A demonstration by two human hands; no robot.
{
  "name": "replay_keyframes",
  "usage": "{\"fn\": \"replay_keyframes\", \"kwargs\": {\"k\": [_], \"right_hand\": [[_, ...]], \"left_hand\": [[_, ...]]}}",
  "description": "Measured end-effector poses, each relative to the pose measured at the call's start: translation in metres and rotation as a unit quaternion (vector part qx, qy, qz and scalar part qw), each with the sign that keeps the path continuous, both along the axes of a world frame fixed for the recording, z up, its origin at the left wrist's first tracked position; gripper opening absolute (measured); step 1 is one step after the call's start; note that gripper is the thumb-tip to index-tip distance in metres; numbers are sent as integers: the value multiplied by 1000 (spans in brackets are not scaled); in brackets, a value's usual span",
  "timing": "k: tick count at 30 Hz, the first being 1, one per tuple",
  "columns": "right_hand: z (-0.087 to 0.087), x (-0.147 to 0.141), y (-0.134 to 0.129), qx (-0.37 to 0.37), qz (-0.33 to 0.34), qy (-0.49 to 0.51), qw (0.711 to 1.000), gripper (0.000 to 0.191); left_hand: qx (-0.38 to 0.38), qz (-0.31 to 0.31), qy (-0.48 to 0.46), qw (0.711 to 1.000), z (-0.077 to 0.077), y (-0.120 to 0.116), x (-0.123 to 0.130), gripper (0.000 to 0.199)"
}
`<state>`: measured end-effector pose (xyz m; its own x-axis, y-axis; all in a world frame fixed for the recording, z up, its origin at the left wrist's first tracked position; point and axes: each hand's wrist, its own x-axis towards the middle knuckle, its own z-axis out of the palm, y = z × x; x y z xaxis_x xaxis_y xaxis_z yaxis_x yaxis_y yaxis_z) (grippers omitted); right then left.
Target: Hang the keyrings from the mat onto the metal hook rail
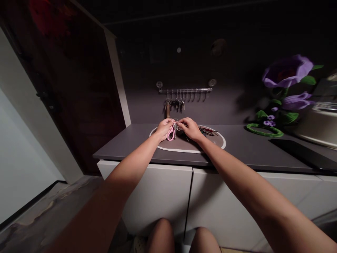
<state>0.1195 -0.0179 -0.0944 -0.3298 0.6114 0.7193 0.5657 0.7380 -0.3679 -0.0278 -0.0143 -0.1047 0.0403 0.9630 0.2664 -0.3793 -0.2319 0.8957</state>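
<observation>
Above an oval mat with a white rim, my two hands meet at a bunch of keys on a metal ring. My left hand is closed on the bunch, and a pink strap loop hangs below its fingers. Thumb and fingers of my right hand pinch the ring from the other side; the exact grip is too small to make out. Beside and partly behind the right hand, more keys and small metal items lie on the mat, one of them red.
A clear hook rail is fixed to the wall behind; several keys and a brown strap hang on its left hooks. Purple flowers, a dark flat object and a pale rounded object stand or lie rightward on the grey counter.
</observation>
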Motion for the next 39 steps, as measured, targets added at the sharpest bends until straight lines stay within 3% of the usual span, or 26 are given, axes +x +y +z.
{"fn": "replay_keyframes", "kwargs": {"k": [9,13,16,22,27,30,33,36,39], "right_hand": [[-5,1,10,-66,33,82,994,22],[-6,1,11,-125,82,174,973,26],[-2,1,8,-159,112,221,956,27],[12,9,17,-151,100,260,949,25],[27,19,32,-176,95,308,930,23],[36,24,38,-204,95,348,910,21],[44,26,46,-213,89,371,900,17],[51,24,58,-217,85,384,894,14],[56,20,71,-214,70,392,892,10]], "left_hand": [[25,4,23,999,-4,2,4,21],[39,6,8,999,-1,-2,7,21],[33,-1,16,999,6,-5,9,23],[62,29,115,991,31,-3,17,24],[119,113,141,976,36,15,33,20],[176,218,258,925,29,22,36,20],[236,289,429,822,21,21,32,24],[266,304,538,740,14,19,28,28],[269,293,589,704,9,21,25,31]]}}
